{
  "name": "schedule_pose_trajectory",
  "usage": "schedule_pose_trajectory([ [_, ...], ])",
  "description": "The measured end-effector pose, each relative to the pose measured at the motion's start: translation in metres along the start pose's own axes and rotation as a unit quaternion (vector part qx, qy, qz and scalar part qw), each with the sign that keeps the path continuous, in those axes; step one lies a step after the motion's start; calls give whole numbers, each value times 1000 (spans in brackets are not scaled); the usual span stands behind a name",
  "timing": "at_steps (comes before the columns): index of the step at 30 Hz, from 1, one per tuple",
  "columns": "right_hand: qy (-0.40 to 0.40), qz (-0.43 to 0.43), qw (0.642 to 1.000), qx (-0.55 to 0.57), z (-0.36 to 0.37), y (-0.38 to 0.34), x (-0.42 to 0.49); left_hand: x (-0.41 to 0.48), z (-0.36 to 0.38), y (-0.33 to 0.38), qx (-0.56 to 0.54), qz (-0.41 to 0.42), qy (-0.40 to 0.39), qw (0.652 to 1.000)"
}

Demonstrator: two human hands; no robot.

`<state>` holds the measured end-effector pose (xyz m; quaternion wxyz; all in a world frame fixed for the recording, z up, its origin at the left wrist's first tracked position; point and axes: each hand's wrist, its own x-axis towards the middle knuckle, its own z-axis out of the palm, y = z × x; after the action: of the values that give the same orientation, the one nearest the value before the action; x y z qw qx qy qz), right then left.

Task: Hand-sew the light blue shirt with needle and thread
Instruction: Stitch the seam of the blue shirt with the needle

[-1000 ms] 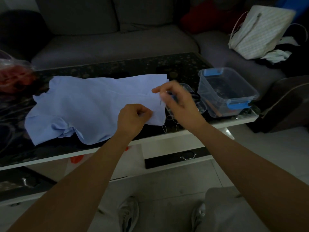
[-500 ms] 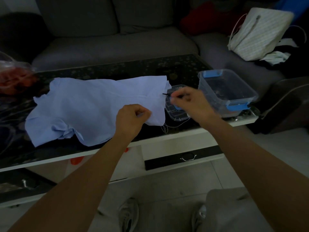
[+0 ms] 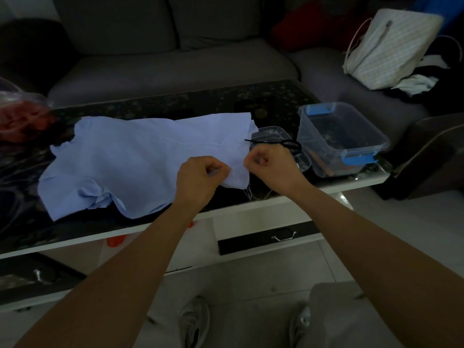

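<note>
Pinching the light blue shirt [image 3: 140,162] at its near corner on the tabletop [image 3: 175,101], my left hand [image 3: 198,179] finds limp, light cloth. My right hand [image 3: 271,164] is curled beside that edge; its contents I cannot tell.

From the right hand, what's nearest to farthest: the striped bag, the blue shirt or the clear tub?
1. Light blue shirt, just left of the right hand.
2. Clear tub, farther right on the table.
3. Striped bag, behind on the sofa.
</note>
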<state>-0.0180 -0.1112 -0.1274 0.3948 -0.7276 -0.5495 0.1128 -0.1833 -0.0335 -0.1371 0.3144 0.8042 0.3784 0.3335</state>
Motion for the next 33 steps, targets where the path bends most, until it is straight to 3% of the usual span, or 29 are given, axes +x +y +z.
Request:
schedule_pose_trajectory([
  [3, 142, 107, 984, -30, -17, 14, 7, 0, -2, -1, -9, -6, 5, 1000],
  [5, 182, 148, 968, -86, -28, 23, 6, -1, -2, -1, -13, -6, 6, 1000],
  [7, 149, 128, 975, -109, -30, 25, 4, -1, -2, -1, -7, -5, 4, 1000],
  [10, 41, 52, 998, -23, -22, 12, 1, 0, -1, -1, -8, -8, 2, 1000],
  [17, -86, -26, 994, 63, -1, -1, 1, 0, 0, -1, 0, 14, -11, 1000],
  [22, -84, -10, 996, 11, 0, 3, 4, 0, 0, -3, -9, 16, -11, 1000],
  [25, 43, 60, 997, -28, -12, 12, 8, 0, 0, -3, -17, 13, -9, 1000],
  [28, 178, 137, 971, -86, -27, 29, 10, 0, 0, -4, -23, 7, -9, 1000],
  [30, 148, 123, 980, -58, -28, 29, 9, -1, 0, -3, -24, 5, -10, 1000],
  [33, 13, 42, 997, 61, -20, 8, 4, 0, 0, -3, -22, 11, -12, 1000],
])
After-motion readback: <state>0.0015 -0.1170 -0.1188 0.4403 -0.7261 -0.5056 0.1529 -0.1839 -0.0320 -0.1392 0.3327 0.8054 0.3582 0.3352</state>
